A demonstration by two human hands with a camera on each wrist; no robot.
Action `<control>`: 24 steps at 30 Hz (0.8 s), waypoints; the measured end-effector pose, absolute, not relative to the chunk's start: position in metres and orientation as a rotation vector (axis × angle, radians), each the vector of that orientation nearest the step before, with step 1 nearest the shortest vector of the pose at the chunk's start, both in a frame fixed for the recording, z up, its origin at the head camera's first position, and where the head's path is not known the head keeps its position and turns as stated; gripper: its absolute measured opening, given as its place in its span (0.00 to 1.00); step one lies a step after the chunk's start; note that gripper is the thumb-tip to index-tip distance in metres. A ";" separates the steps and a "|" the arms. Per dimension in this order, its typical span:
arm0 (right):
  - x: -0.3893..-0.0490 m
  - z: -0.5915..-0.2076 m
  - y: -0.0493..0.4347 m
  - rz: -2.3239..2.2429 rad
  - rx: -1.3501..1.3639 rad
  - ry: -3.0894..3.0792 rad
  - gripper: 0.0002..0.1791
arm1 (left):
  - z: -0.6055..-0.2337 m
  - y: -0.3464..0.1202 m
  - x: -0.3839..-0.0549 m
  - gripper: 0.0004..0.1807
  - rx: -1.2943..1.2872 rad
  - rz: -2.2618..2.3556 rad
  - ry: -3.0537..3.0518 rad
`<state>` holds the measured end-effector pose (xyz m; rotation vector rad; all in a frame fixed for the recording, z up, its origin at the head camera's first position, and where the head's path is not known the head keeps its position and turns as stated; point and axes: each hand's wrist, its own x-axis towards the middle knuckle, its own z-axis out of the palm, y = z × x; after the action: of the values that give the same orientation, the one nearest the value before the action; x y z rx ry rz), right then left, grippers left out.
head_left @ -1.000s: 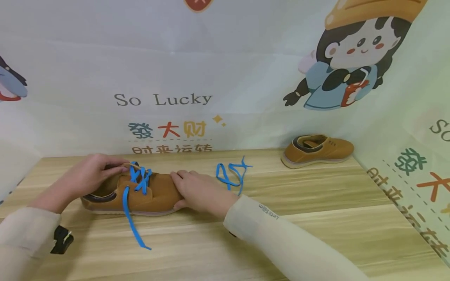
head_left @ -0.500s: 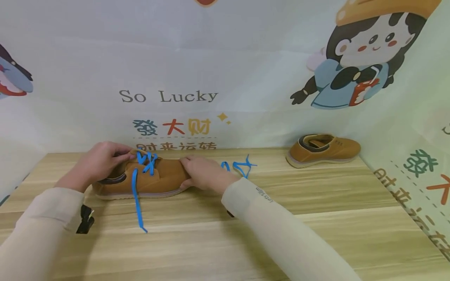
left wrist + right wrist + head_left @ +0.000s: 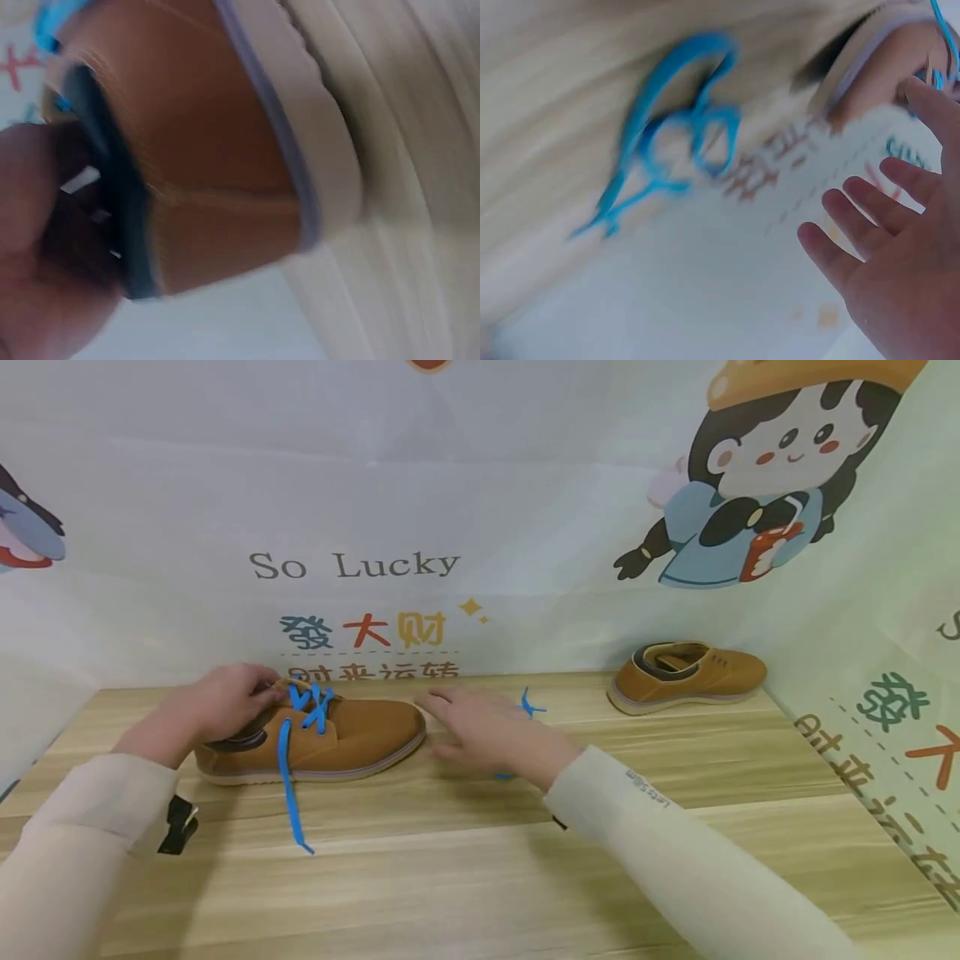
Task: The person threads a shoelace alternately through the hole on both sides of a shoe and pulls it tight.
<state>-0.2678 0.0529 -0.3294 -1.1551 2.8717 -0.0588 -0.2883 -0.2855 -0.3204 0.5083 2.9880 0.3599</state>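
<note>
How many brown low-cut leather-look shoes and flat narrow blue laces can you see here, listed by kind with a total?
Brown low-cut shoes: 2, one laced, one showing no lace
Flat blue laces: 2, one threaded in a shoe, one loose
Total: 4

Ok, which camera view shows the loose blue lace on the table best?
The right wrist view: the loose blue lace lies there uncovered, though blurred. In the head view the right hand hides all but small bits; the left wrist view doesn't show it.
</note>
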 end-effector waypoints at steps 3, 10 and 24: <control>-0.267 -0.322 0.088 -0.136 -1.186 2.912 0.37 | -0.318 -0.279 -0.280 0.19 0.475 0.351 2.966; -0.272 -0.317 0.169 -0.114 -0.955 3.064 0.35 | -0.309 -0.249 -0.261 0.25 0.377 0.496 3.140; -0.290 -0.322 0.275 0.049 -0.732 3.267 0.42 | -0.328 -0.092 -0.220 0.17 0.895 0.434 3.221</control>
<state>-0.2897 0.2753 -0.3217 -0.7321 3.2666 0.0489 -0.2199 -0.0918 -0.3277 0.8951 3.2214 0.4345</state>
